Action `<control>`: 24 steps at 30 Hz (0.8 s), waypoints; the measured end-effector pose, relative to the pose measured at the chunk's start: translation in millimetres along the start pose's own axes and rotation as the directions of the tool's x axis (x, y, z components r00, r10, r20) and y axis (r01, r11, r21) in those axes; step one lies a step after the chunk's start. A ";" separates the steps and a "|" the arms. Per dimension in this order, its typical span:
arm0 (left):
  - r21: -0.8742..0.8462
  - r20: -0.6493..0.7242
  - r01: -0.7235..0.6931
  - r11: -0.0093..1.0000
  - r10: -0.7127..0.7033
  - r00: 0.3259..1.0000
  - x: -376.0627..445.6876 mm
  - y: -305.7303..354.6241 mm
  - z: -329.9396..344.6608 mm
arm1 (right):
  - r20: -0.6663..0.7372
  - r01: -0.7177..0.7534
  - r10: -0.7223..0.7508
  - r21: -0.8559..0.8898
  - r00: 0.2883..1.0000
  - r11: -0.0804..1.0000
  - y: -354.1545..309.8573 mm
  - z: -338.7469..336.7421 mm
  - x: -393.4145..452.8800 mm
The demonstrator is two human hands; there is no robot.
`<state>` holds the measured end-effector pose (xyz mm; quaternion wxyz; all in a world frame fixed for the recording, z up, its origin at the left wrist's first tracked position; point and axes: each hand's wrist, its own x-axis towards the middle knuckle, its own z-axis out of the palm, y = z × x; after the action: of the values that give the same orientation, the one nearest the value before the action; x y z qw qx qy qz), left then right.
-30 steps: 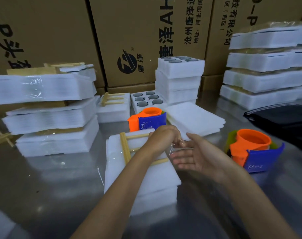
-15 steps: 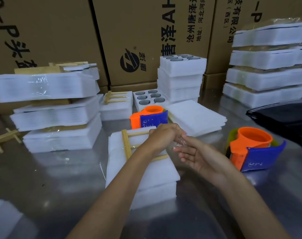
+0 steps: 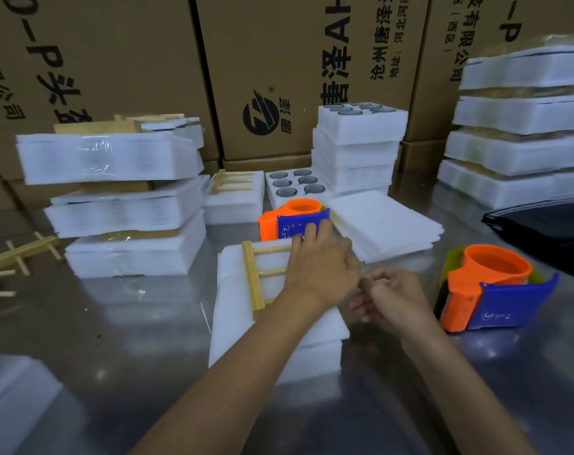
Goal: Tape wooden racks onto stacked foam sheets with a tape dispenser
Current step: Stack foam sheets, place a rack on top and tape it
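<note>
My left hand [image 3: 318,267] presses flat on the wooden rack [image 3: 256,274] atop the foam stack [image 3: 233,323]; right hand [image 3: 387,295] curled, seemingly pinching clear tape. Pull taut, smooth down firmly.

The left hand [image 3: 318,264] lies flat, fingers extended forward; the right hand [image 3: 390,298] is curled beside it.

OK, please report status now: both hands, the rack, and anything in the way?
Left hand flat, pressing wooden rack on foam stack. Right hand curled beside it, grip unclear. Tape dispenser idle at right. Nothing in the way.
</note>
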<state>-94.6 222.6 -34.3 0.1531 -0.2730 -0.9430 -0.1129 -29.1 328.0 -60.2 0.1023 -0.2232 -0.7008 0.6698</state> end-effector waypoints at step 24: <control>-0.945 0.241 0.318 0.078 -0.494 0.836 -107.8 -104.0 -34.5 | 0.190 0.476 -0.489 0.109 0.852 0.872 21.6 39.6 -26.2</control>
<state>-57.2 74.7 -53.5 -0.0218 -0.0244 -0.6840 -0.7287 -19.8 280.9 -80.6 0.1984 0.0353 -0.7215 0.6625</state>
